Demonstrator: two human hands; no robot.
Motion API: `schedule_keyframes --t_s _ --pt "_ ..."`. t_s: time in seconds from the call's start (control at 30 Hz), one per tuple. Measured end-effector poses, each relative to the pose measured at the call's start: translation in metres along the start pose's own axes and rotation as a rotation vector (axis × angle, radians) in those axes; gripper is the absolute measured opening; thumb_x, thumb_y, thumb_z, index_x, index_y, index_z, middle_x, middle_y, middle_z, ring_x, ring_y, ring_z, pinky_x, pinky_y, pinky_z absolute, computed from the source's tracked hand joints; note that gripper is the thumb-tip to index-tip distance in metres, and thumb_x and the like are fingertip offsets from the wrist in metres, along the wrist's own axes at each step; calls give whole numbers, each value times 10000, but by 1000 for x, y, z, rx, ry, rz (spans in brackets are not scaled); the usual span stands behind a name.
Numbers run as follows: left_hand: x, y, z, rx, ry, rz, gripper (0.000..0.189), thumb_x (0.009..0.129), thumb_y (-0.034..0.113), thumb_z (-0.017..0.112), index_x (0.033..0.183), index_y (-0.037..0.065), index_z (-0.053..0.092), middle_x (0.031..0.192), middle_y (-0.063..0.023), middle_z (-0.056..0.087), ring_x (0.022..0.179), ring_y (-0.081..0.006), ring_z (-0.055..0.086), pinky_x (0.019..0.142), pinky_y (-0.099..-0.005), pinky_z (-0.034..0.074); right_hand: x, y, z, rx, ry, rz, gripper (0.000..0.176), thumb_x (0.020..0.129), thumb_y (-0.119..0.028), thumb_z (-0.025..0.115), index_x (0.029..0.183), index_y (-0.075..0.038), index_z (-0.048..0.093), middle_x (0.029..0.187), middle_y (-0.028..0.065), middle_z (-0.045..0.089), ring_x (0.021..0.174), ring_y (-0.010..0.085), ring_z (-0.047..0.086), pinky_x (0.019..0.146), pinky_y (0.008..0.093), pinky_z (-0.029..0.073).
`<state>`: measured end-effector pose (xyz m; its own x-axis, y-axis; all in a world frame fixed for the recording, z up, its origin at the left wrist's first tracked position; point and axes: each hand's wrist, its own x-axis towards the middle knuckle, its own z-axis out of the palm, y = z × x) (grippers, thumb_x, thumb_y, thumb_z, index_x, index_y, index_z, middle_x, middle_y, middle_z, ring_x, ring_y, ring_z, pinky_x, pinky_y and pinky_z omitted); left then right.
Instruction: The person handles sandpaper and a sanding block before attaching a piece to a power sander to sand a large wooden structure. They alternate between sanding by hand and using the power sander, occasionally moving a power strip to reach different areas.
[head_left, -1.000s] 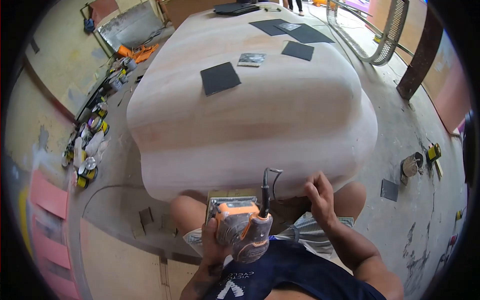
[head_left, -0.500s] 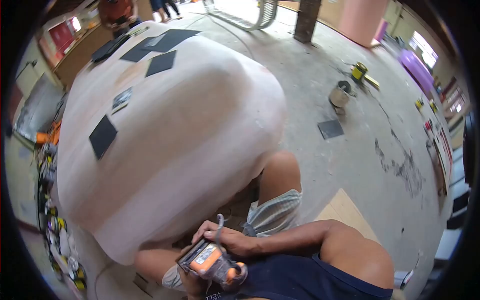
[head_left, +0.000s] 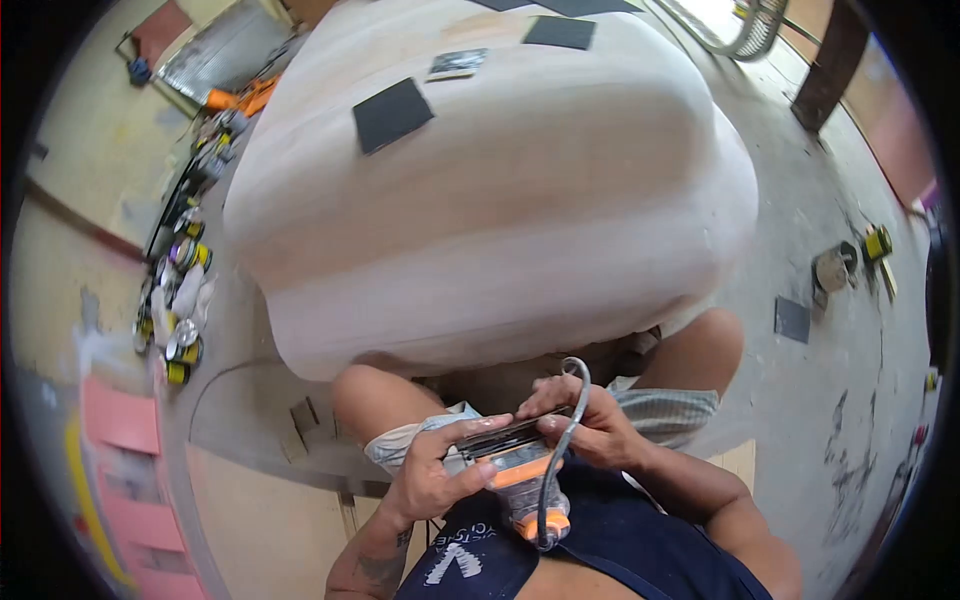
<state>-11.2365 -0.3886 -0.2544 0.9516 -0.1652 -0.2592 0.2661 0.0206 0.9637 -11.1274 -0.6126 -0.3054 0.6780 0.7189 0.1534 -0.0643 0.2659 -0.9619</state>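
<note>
An orange and grey power sander (head_left: 520, 480) with a grey cord lies tilted in my lap, its flat pad edge facing away from me. My left hand (head_left: 440, 465) is wrapped round its left side, thumb on the orange body and fingers along the pad. On the other side, my right hand (head_left: 590, 425) pinches the pad's edge, with the cord passing in front of it. Beyond my knees stands a large, pale, smooth rounded form (head_left: 480, 250). Dark sheets, one of them a black square (head_left: 393, 116), and a small grey-and-white block (head_left: 458, 64) rest on it.
Paint cans (head_left: 185, 345) and bottles line the floor at the left. At the right are a bucket (head_left: 834, 268), a yellow can (head_left: 877, 243) and a dark sheet (head_left: 792, 319) on the floor. Pink panels (head_left: 120, 430) stand at lower left, and a dark post (head_left: 832, 65) at upper right.
The view has swung to the left and down, so the pale form sits further right. Both hands and the sander now show more fully, and the people at the back are out of view.
</note>
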Motion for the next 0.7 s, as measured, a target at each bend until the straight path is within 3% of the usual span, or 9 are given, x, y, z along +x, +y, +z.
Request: schedule_keyframes --t_s 0.07,0.1,0.2,0.3,0.4,0.43,0.53,0.7 --pt "-2 -3 2 -55 27 -5 546 899 224 706 1324 -89 564 1257 -193 647 1155 -217 620 1024 -340 469 1 -1 -3 17 -31 65 161 961 -115 639 1049 19 643 986 117 678 931 180 659 820 322 519" --pt "-2 -4 2 -95 43 6 533 872 215 722 1284 -94 588 1332 -214 602 1235 -255 584 1078 -385 444 1 -3 -5 22 -34 111 175 956 -120 644 1049 27 661 1019 143 701 947 208 683 837 345 535" --pt "-6 -2 1 -40 60 53 553 883 314 749 1256 -74 621 1284 -202 642 1223 -248 594 1066 -385 451 10 -6 -10 26 -130 29 176 943 -125 657 1022 30 682 1025 147 714 980 236 693 856 354 541" --pt "1 -12 -19 298 24 379 489 906 312 739 1216 -58 656 1180 -202 702 1140 -231 657 985 -348 504 18 -19 -6 -59 -194 85 176 920 -140 693 994 20 700 1021 160 728 996 263 709 847 372 562" --pt "-6 -6 -15 111 147 139 445 913 339 734 1137 -44 705 1071 -193 737 1051 -252 704 909 -349 545 21 -20 -1 -140 -217 114 208 905 -160 719 1041 -2 717 1027 154 736 963 253 721 827 373 572" --pt "-7 -1 -15 134 166 149 423 933 347 707 1117 -34 721 1047 -192 742 973 -277 731 858 -353 567 23 -21 -2 -160 -222 122 217 904 -159 719 1059 -6 719 1033 151 737 959 252 722 826 371 572" --pt "-9 13 -25 358 86 135 420 934 340 697 1127 -32 716 1102 -192 729 1030 -287 708 918 -369 538 33 -35 0 -277 -266 144 247 901 -157 718 1105 -19 722 1050 149 738 944 255 727 821 367 575" --pt "-9 15 -29 472 90 185 391 931 332 705 1140 2 723 1084 -188 733 977 -285 732 873 -354 566 34 -35 1 -359 -281 149 266 890 -162 729 1115 -20 728 1055 158 738 925 271 732 808 365 578"
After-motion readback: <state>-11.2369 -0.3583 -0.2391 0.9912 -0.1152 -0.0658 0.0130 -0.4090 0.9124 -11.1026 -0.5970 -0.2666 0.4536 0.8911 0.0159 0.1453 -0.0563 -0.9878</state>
